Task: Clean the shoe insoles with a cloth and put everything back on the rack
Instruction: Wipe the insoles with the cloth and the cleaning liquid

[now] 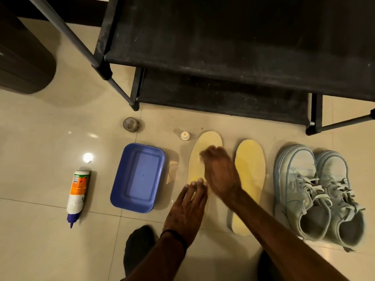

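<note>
While left hand lies flat pinning insole, right hand blurs above.

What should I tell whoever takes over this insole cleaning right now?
Left hand: flat, fingers straight, pressing the near end of the left insole.
Right hand: blurred over that insole's middle; any cloth cannot be made out.
Right insole lies beside it; the sneakers stand to its right, on the floor.
Blue tub and cleaner bottle lie left.
Left to do: everything back onto the rack.
</note>
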